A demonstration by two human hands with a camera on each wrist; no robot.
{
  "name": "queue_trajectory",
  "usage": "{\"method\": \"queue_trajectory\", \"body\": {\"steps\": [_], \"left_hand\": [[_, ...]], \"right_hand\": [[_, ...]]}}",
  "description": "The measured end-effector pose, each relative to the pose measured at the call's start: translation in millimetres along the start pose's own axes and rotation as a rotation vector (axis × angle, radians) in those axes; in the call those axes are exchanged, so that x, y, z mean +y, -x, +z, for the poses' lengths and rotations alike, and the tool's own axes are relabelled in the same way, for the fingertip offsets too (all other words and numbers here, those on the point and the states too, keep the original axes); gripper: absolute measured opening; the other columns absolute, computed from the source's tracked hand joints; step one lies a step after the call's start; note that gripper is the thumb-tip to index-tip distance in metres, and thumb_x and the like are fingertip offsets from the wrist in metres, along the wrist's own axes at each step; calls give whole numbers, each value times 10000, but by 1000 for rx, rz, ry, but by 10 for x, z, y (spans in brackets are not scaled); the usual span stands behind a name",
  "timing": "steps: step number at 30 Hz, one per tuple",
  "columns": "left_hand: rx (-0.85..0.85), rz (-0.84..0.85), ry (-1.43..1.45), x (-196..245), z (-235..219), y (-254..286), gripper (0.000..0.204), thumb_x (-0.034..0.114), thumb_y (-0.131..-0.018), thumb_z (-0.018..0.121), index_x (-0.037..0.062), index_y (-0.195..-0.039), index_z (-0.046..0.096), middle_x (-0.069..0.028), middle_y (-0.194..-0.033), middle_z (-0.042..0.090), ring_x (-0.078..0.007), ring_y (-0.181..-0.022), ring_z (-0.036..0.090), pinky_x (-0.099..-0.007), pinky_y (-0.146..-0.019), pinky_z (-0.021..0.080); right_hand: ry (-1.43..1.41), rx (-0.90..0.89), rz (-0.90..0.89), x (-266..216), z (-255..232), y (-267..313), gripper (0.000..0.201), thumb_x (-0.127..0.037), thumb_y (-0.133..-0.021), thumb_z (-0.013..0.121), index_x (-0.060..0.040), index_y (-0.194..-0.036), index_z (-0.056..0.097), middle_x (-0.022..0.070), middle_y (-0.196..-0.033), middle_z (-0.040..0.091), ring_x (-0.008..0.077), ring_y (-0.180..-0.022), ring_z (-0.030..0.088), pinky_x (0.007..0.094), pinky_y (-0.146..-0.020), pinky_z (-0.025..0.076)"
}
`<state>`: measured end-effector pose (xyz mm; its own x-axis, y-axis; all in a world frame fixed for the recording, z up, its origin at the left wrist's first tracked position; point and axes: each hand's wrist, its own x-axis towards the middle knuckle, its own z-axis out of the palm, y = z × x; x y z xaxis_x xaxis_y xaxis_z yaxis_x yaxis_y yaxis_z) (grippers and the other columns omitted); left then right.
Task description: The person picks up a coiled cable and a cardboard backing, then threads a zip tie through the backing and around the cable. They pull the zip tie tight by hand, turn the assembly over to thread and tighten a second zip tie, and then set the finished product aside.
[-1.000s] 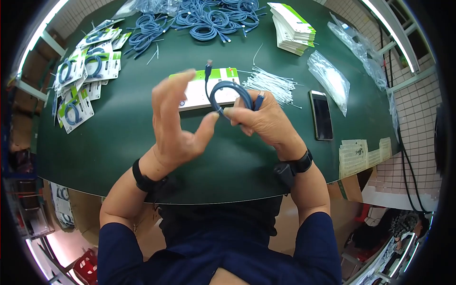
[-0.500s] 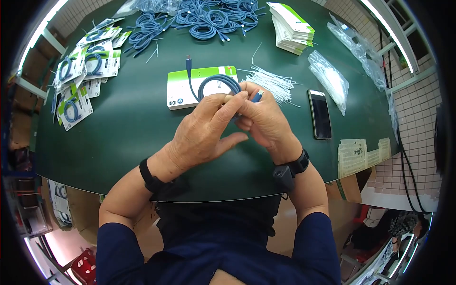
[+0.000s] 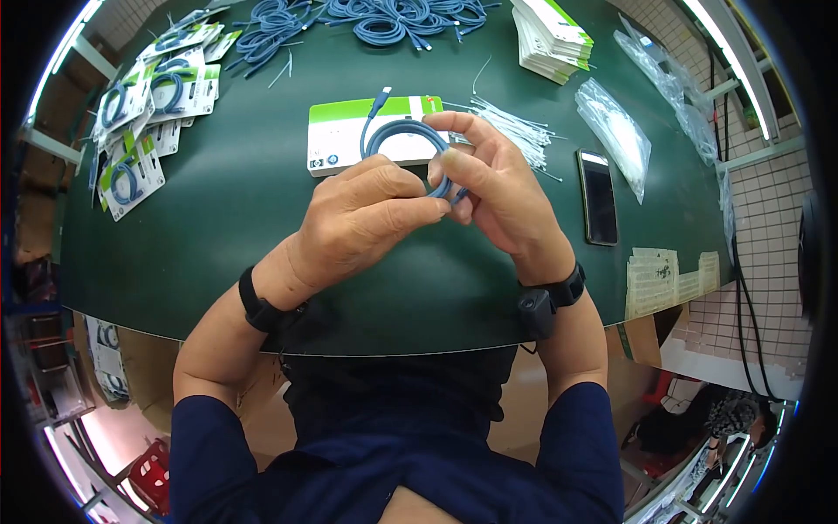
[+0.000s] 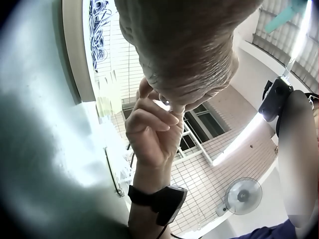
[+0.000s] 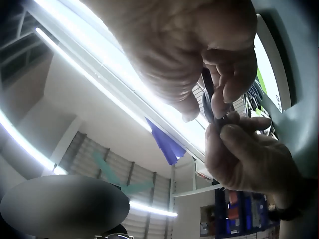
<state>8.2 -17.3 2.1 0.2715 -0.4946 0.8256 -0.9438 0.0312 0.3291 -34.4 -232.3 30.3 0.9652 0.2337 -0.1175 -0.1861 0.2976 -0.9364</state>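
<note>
A coiled blue cable (image 3: pixel 403 128) is held up in both hands above the table. My left hand (image 3: pixel 362 210) pinches its lower side, thumb extended along the front. On the coil's right side, my right hand (image 3: pixel 506 188) grips it between thumb and fingers, the index finger raised. One plug (image 3: pixel 380 100) sticks up from the upper left of the loop. Between the hands in the right wrist view, the dark cable (image 5: pixel 208 94) shows edge-on. My left hand (image 4: pixel 184 50) hides most of the coil in the left wrist view.
Behind the coil lies a stack of green-and-white cards (image 3: pixel 336 131), with loose white cable ties (image 3: pixel 515 131) beside it. A phone (image 3: pixel 597 196) and a bag of ties (image 3: pixel 615 135) lie right. Packaged cables (image 3: pixel 131 183) pile up left; more coiled cables (image 3: pixel 384 22) lie at the back.
A second ago my left hand was spread and off the coil; it then came in and now pinches the lower side. My right hand has kept hold, its index finger now lifted.
</note>
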Motion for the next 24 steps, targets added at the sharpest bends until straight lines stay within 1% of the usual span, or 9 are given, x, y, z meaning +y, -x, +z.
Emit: {"method": "queue_trajectory", "body": {"steps": [1, 4, 5, 8, 9, 12, 16, 20, 24], "left_hand": [[9, -19, 27, 4, -35, -16, 267, -21, -794, 844, 43, -1044, 774, -67, -885, 696, -219, -745, 657, -331, -640, 552], [35, -57, 76, -7, -95, -28, 248, -20, -797, 849, 45, -1025, 778, -70, -881, 699, -220, -752, 669, -329, -649, 556], [48, -81, 104, -17, -112, -32, 244, -19, -797, 851, 47, -1021, 779, -70, -880, 701, -221, -754, 674, -331, -652, 557], [63, -97, 127, -11, -142, -58, 243, -19, -793, 854, 50, -1014, 779, -69, -877, 699, -221, -756, 676, -335, -660, 559], [55, -98, 134, 1, -138, -59, 246, -19, -788, 853, 51, -1012, 779, -67, -874, 696, -220, -756, 674, -337, -664, 560], [2, -75, 126, 23, -134, -59, 255, -17, -782, 860, 58, -1012, 777, -62, -865, 687, -215, -748, 665, -333, -655, 546], [-128, -9, 98, 4, -120, -66, 269, -6, -773, 873, 75, -1011, 777, -51, -849, 668, -202, -731, 644, -320, -624, 509], [-230, -2, 89, -14, -149, -70, 270, 8, -754, 871, 90, -997, 788, -42, -847, 651, -197, -726, 633, -319, -615, 495], [-273, -13, 137, -26, -162, -68, 281, 16, -753, 855, 97, -1014, 789, -39, -868, 649, -198, -740, 633, -327, -622, 500]], "right_hand": [[2, -4, -4, -15, -12, 17, 583, -150, -965, 769, 17, -1449, 490, 79, -1002, 679, 55, -681, 607, 181, -554, 461], [347, 30, -336, -61, -21, 79, 580, -108, -893, 815, -22, -1410, 567, 104, -1144, 674, 110, -817, 677, 237, -644, 533], [353, 22, -346, -96, -6, 88, 580, -108, -893, 815, -22, -1410, 567, 104, -1144, 674, 110, -817, 677, 237, -644, 533], [1099, 49, -834, -211, 49, 113, 534, -44, -794, 844, -69, -1295, 663, 117, -1248, 651, 196, -898, 709, 309, -698, 565], [1100, 47, -838, -201, 72, 89, 534, -44, -794, 844, -69, -1295, 663, 117, -1248, 651, 196, -898, 709, 309, -698, 565], [1167, 34, -914, -44, 176, 49, 387, 4, -724, 845, -74, -1074, 698, 100, -1147, 683, 265, -816, 704, 337, -657, 558], [1172, -119, -781, 33, -22, 25, 319, -4, -708, 839, -54, -951, 638, 103, -974, 682, 308, -752, 679, 383, -617, 535], [1211, -131, -671, -5, -41, 80, 300, -13, -701, 832, -41, -890, 600, 109, -829, 647, 310, -701, 664, 397, -578, 503], [1175, -178, -625, -12, -37, 87, 298, -43, -735, 848, -38, -897, 598, 128, -798, 623, 292, -667, 636, 377, -565, 472]]}}
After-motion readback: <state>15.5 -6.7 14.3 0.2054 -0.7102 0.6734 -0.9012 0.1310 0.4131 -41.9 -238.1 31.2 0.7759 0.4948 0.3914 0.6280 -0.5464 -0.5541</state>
